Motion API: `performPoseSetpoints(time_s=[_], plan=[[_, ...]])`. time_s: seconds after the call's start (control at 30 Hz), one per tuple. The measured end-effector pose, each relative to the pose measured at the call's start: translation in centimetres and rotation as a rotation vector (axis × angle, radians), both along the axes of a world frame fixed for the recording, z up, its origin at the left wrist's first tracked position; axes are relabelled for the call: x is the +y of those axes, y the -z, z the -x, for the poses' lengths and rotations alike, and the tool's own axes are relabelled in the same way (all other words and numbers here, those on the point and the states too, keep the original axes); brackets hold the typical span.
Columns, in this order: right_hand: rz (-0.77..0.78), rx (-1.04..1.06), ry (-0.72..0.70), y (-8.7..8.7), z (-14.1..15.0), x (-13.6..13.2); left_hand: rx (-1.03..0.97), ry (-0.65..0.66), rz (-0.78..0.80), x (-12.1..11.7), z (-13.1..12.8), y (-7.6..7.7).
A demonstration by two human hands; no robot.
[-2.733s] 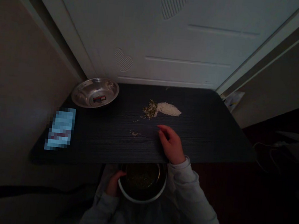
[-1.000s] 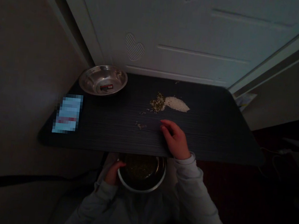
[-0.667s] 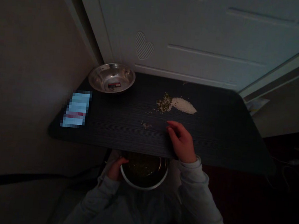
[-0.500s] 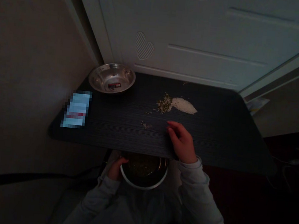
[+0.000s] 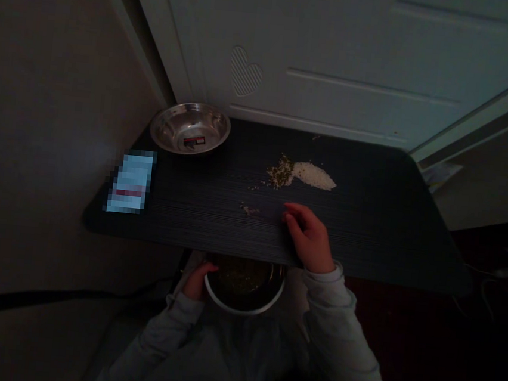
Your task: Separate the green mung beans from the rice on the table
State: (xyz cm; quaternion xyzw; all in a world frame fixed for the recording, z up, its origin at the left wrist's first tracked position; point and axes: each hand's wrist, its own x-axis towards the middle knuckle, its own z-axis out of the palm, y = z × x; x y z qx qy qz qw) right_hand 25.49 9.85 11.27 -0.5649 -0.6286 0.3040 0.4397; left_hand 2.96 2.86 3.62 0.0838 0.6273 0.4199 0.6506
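Note:
My left hand (image 5: 197, 279) grips the left side of a pale-rimmed bowl (image 5: 242, 312) on my lap, partly hidden under the table's front edge. Its dark inside holds a grainy mass that is too dim to make out. My right hand (image 5: 311, 238) rests on the tabletop near the front edge, its fingers curled with the thumb close to them; whatever may be between them is hidden. Left of its fingertips lies a small scatter of grains (image 5: 248, 210). Beyond it, a heap of white rice (image 5: 314, 176) touches a mixed heap of green beans and white grains (image 5: 281, 172).
A shiny steel bowl (image 5: 192, 112) with a label inside stands at the table's back left. A phone with a lit, blurred screen (image 5: 131, 182) lies at the left edge. The dark table (image 5: 380, 226) backs onto a white door (image 5: 339, 55). A wall rises on the left.
The whole view has shifted slightly, so the table and bowls sit a little higher. Both hands keep nearly the same place and pose.

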Motion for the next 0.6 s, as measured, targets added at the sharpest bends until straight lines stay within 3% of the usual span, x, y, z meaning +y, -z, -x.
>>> performPoseSetpoints(time_s=[0.33,0.6], plan=[[-0.011,-0.069,-0.003,-0.2,0.4,0.1,0.039,0.042,-0.024,0.4,-0.6,-1.3],[0.004,-0.147,-0.099,-0.6,0.8,0.1,0.020,0.047,0.021,0.1,-0.4,-0.4]])
